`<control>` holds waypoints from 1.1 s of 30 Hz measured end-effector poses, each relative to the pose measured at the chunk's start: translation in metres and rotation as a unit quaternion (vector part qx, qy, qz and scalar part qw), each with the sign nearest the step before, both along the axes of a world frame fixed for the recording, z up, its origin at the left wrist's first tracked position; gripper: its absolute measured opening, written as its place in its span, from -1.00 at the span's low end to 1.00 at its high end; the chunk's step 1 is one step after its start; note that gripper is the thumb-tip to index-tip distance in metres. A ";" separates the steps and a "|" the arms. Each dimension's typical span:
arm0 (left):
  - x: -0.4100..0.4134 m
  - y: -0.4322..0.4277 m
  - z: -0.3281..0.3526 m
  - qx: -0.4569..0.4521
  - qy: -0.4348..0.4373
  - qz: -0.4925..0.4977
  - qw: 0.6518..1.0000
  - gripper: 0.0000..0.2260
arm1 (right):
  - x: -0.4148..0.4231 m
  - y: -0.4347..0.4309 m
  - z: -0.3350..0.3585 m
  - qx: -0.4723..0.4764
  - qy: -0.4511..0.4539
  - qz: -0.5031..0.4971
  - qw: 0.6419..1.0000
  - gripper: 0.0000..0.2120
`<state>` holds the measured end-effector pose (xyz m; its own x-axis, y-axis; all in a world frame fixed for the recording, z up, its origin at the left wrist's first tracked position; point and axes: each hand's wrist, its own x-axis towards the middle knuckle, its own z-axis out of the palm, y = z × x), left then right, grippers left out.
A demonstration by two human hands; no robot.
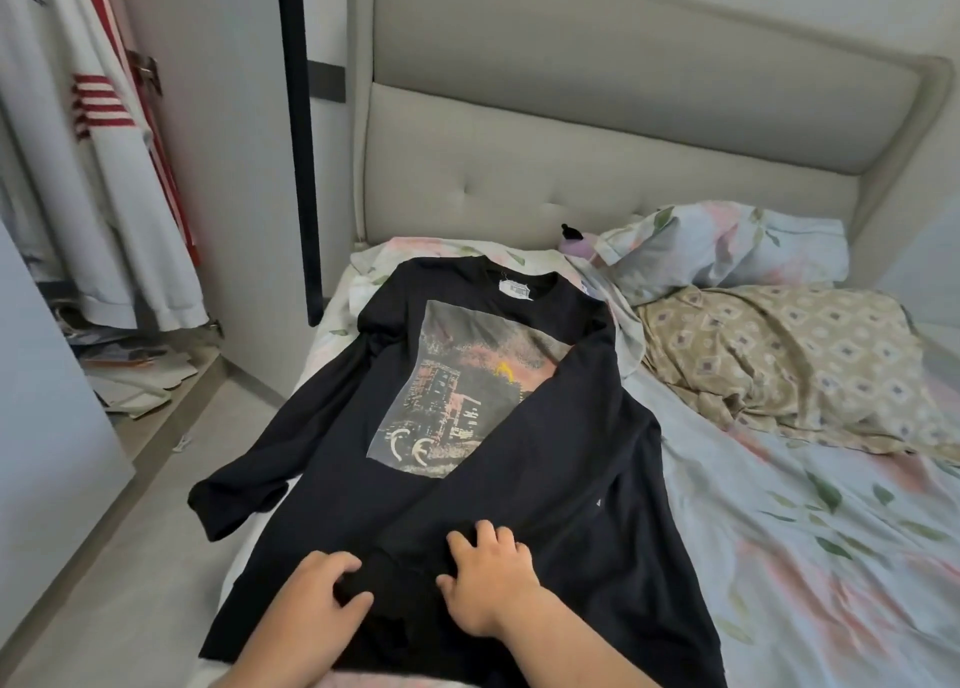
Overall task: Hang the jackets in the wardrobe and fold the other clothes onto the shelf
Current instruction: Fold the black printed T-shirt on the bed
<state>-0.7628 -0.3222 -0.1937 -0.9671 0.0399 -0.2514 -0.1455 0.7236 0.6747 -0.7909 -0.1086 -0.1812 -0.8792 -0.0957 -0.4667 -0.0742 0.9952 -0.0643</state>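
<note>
A floral-sheeted bed (779, 531) with a padded grey headboard (597, 168) serves as the folding surface, beside an open wardrobe (218, 116). There a white garment with red stripes (104, 168) already hangs above a litter of papers (135, 370).

Spread face up along the near edge of the bed is a black long-sleeved shirt (571, 479), its printed panel showing. One sleeve (519, 453) is laid diagonally across the chest, while the other sleeve (270, 453) trails out flat toward the bed's edge. The fold appears to be at an early stage: one sleeve in, one to go, the body not yet doubled over, and no shelf in view to receive it.

A floral pillow (727, 246) and a crumpled tan patterned cover (779, 360) lie farther up the bed. Whether the cover belongs to the job cannot be told.

At the hem, the person's left hand (311, 589) has its grip closed on a bunch of the black cloth, pinched between thumb and fingers. The right hand (488, 578) rests on the shirt just beside it, fingers spread and pressing, its grip apart.
</note>
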 end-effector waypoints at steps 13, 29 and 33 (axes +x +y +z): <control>-0.030 -0.014 0.006 0.158 0.032 0.240 0.957 -0.81 | -0.011 -0.020 -0.013 -0.118 0.081 0.049 0.988 -0.41; -0.050 -0.046 0.013 0.023 0.010 0.181 0.983 -0.71 | -0.021 -0.022 -0.001 -0.141 0.101 0.033 0.984 -0.48; -0.079 -0.094 0.012 0.056 0.054 0.341 0.937 -0.84 | -0.053 -0.052 0.011 -0.222 0.153 0.042 0.962 -0.58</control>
<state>-0.8417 -0.4160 -0.1816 -0.7973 -0.5756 -0.1818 -0.4744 0.4113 0.7783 -0.8442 -0.1607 -0.1702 -0.9493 -0.3032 -0.0838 -0.2367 0.8640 -0.4445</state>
